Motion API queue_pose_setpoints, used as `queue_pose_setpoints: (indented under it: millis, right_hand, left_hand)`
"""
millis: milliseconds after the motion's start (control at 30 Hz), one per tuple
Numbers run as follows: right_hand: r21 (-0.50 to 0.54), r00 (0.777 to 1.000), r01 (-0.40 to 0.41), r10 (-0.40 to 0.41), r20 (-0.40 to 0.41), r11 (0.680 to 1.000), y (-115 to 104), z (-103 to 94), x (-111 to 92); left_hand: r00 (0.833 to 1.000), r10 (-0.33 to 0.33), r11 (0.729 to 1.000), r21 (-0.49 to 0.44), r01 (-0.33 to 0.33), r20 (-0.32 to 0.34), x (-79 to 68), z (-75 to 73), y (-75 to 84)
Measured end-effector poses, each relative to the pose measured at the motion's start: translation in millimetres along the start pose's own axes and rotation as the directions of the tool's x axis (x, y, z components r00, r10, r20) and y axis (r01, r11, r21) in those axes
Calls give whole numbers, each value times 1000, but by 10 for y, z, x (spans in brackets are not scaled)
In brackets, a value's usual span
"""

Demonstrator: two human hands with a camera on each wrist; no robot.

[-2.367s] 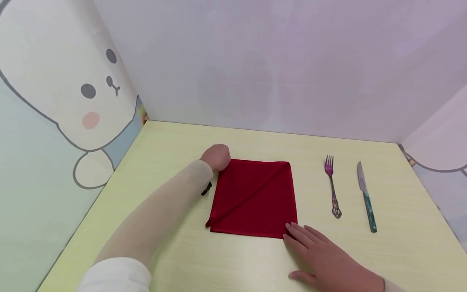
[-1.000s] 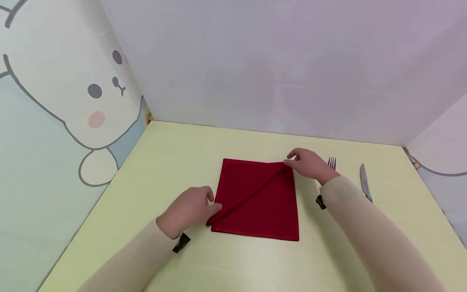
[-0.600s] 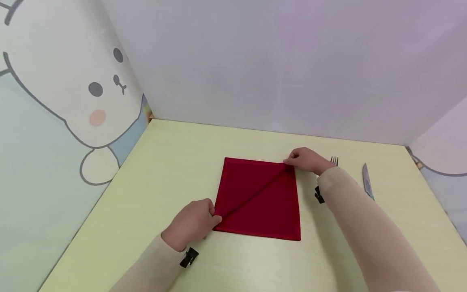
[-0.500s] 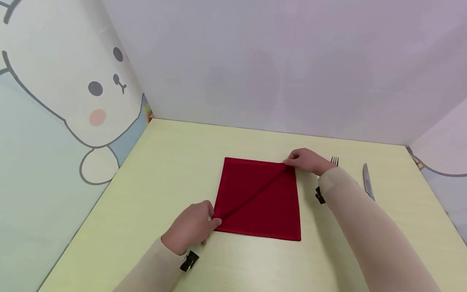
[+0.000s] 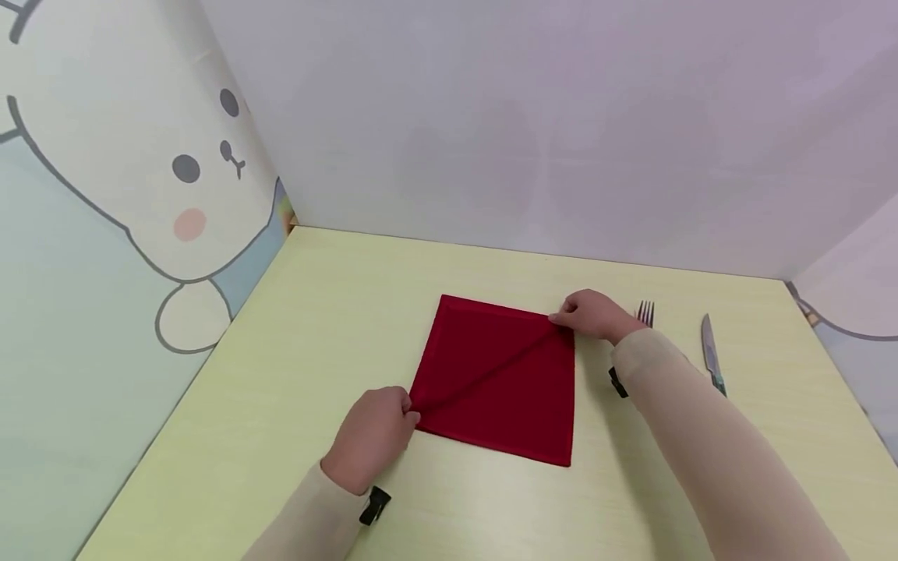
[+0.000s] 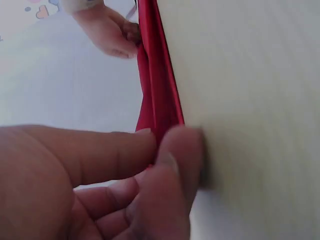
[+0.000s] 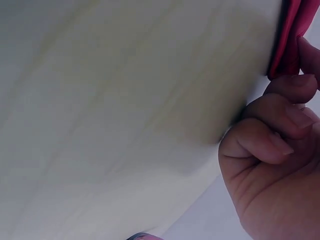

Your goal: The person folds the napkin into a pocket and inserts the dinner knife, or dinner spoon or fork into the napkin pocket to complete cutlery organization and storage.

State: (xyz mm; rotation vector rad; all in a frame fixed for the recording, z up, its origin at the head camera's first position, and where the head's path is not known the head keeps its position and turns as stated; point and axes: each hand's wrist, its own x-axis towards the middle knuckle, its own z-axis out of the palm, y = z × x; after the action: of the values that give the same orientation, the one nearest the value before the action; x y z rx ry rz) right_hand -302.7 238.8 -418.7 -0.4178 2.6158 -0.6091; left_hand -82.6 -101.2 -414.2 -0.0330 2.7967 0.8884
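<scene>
The hands (image 5: pixel 369 434) (image 5: pixel 592 314) hide two corners of the cloth (image 5: pixel 491 401), the right sleeve (image 5: pixel 708 428) most of the fork (image 5: pixel 646 313).

A screened table (image 5: pixel 337 304), room type unclear: cartoon-printed sheeting (image 5: pixel 105 210) hangs at ten o'clock, plain pale sheeting (image 5: pixel 491 117) at twelve.

We count one red cloth (image 5: pixel 484 389). Two hands on it: one left hand (image 5: pixel 372 436) at its near-left corner, one right hand (image 5: pixel 594 314) at its far-right corner. Two sleeves: one left sleeve (image 5: pixel 309 518), one right sleeve (image 5: pixel 715 436). Black pieces, two: left piece (image 5: pixel 375 506) in front of the cloth, right piece (image 5: pixel 617 382) to its right. Cutlery right of the cloth, two: one fork (image 5: pixel 646 312), one knife (image 5: pixel 712 351). One table (image 5: pixel 337 304) under it. Walls, we get three: back wall (image 5: pixel 491 140) beyond the cloth, left wall (image 5: pixel 63 374) and right wall (image 5: pixel 856 284) to its sides. One cartoon animal (image 5: pixel 133 148), left of the cloth.
</scene>
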Motion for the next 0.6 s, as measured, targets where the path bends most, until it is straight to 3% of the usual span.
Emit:
queue_pose_setpoints:
  millis: [100,267,600]
  right_hand:
    - [-9,1000,-13,13,-17,1000,12,-4,-23]
    - [-14,1000,-10,10,-20,1000,24,-7,-45]
    - [-24,1000,3,-3,0,1000,17,-9,-31]
  left_hand:
    - [997,21,996,87,-14,-74,17,-20,-13]
    - [992,72,978,201,-49,-108,33,13,21]
    - [991,93,969,238,-67,-99,56,25,78]
